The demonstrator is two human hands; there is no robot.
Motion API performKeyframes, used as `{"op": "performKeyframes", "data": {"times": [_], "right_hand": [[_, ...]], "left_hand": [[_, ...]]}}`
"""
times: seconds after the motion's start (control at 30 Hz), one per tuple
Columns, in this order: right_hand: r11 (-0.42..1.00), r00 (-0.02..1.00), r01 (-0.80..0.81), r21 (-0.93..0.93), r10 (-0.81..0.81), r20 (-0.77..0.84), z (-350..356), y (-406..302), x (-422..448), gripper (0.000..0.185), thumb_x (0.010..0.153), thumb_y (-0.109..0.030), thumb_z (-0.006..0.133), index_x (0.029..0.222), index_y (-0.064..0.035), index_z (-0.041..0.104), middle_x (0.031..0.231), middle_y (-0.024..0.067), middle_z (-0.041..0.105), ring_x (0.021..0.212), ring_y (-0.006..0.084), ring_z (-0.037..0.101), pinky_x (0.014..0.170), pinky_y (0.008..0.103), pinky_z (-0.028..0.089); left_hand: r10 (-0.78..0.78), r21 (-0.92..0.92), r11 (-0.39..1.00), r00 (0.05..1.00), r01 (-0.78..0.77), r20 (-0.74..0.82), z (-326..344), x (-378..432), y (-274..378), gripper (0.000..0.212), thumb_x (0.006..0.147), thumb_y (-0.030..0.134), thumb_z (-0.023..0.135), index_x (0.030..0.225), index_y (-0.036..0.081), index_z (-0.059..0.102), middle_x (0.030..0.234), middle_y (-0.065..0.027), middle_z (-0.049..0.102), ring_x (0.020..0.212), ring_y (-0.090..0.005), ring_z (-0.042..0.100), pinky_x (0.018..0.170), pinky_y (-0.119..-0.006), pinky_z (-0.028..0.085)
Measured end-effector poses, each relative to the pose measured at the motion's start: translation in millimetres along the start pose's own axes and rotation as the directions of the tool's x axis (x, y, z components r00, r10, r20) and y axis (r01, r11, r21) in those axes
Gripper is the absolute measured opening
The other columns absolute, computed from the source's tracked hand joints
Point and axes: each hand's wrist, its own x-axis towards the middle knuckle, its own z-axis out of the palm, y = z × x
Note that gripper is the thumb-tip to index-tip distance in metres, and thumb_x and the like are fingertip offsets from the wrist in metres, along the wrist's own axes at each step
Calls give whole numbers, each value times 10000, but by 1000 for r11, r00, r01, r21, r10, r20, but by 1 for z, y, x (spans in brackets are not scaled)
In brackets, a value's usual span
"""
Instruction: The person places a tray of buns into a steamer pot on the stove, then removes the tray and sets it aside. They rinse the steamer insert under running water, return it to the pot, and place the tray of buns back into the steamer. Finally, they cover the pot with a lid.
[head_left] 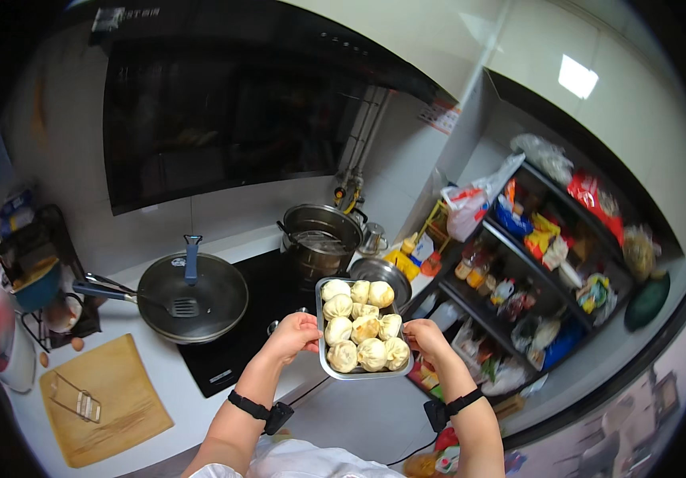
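Note:
Between my two hands is a rectangular metal tray (365, 376) filled with several steamed buns (372, 354), a few of them browned. My left hand (296, 338) grips its left rim, and my right hand (425, 339) grips its right rim. Beyond the tray, a steel steamer pot (323, 233) with a wire rack inside stands at the back of the black cooktop (259, 275). A round steel lid or pan (381, 275) lies just behind the tray's far edge. To the left, a glass-lidded frying pan (193, 299) sits on the cooktop.
A wooden cutting board (103, 400) bearing a metal tong-like plate gripper (84, 405) lies at the left, with eggs (77, 344) beside it. A dark shelf unit (534, 269) packed with bags and jars stands at the right. The range hood (229, 119) hangs above the cooktop.

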Motion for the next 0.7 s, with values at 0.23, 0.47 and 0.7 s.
{"op": "performKeyframes", "data": {"times": [0.23, 0.47, 0.7], "right_hand": [[997, 1000, -20, -74, 20, -3, -6, -92, 126, 189, 786, -204, 513, 836, -35, 580, 723, 28, 576, 595, 131, 546, 551, 242, 432], [987, 986, 25, -156, 2, 166, 5, -124, 272, 390, 796, -408, 552, 868, -28, 601, 760, 26, 605, 599, 109, 542, 522, 217, 403], [988, 924, 21, -155, 39, 380, 26, -137, 426, 406, 791, -467, 573, 761, -62, 578, 676, 17, 576, 570, 113, 530, 518, 237, 411]], "left_hand": [[111, -29, 993, 987, -115, -116, -2, 122, 30, 152, 785, -37, 544, 933, -38, 508, 777, -84, 592, 630, -143, 585, 550, -262, 520], [161, 192, 977, 916, -95, -366, -23, 215, 58, 87, 786, -43, 553, 866, -23, 523, 704, -50, 567, 564, -123, 566, 494, -242, 515], [149, 266, 964, 813, 8, -563, -57, 320, 61, 98, 759, -37, 567, 709, 21, 505, 630, -46, 542, 488, -137, 547, 449, -248, 492]]}}
